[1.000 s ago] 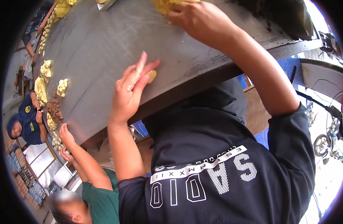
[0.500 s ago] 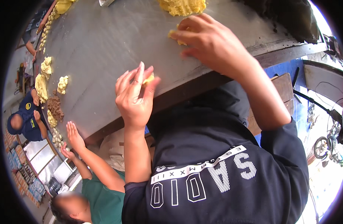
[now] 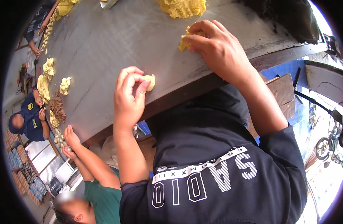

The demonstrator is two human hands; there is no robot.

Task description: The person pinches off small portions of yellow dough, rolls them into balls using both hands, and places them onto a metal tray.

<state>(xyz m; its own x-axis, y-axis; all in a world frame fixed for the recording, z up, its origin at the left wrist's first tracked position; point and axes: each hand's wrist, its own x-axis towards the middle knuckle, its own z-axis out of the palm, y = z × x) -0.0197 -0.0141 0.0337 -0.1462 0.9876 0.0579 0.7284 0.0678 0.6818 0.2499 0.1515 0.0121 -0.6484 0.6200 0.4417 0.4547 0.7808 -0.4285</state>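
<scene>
My left hand [image 3: 129, 93] has its fingers curled, with thumb and fingertips closed on a small pale-yellow piece of dough [image 3: 150, 82] just over the near part of the table. My right hand [image 3: 222, 48] is further right and farther away, its thumb and fingers closed on a crumbly yellow lump of dough [image 3: 184, 44] that rests on the tabletop. Part of this lump is hidden behind the fingers. Beyond it sits a large rough mound of yellow dough [image 3: 182, 7], touched by neither hand.
The grey metal table [image 3: 100, 59] has a dark near edge. A metal scraper [image 3: 108, 3] lies at the far side. Yellow dough lumps [image 3: 65, 86], a brown crumbly heap [image 3: 57, 108] and small pale balls [image 3: 59, 138] line the left. A co-worker in green [image 3: 100, 198] works there. A dark bag-like thing [image 3: 287, 18] stands far right.
My left hand's fingers have gone from spread to curled around the small dough piece. My right hand has shifted slightly right and nearer, staying at the crumbly lump.
</scene>
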